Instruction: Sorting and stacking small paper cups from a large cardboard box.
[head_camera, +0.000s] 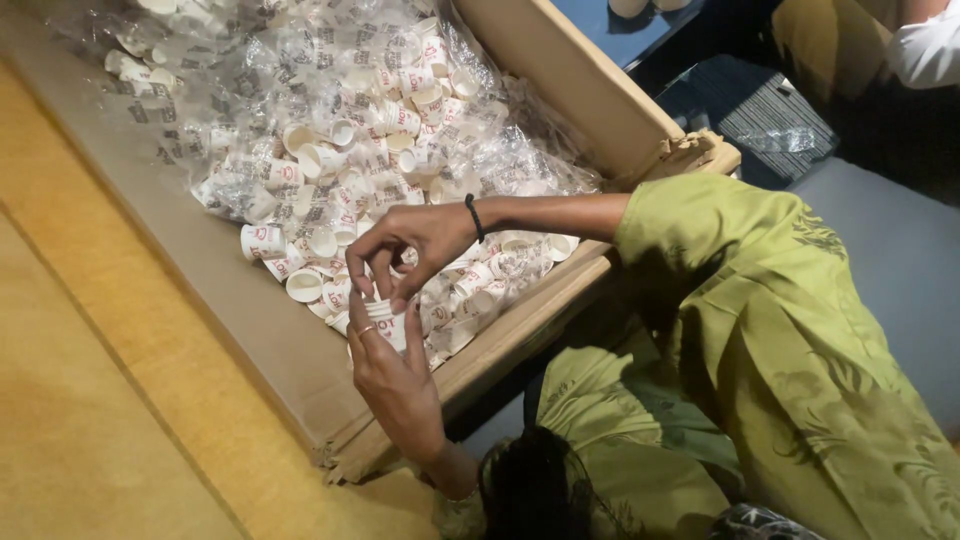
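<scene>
My left hand (395, 385), a ring on one finger, is closed around a short stack of small white paper cups (388, 322) with red print, held at the near edge of a big cardboard box (260, 330). My right hand (415, 245), a black band on its wrist, reaches in from the right. Its fingertips pinch the top cup of that stack. Loose cups of the same kind (300, 285) lie in a heap just behind both hands. My green sleeve (700, 240) rests over the box's rim.
The box is filled with crumpled clear plastic bags (300, 90) holding more cups. A tan floor (100, 400) runs along the left. At the top right are a dark ribbed mat (765, 120) and another person's white sleeve (925, 50).
</scene>
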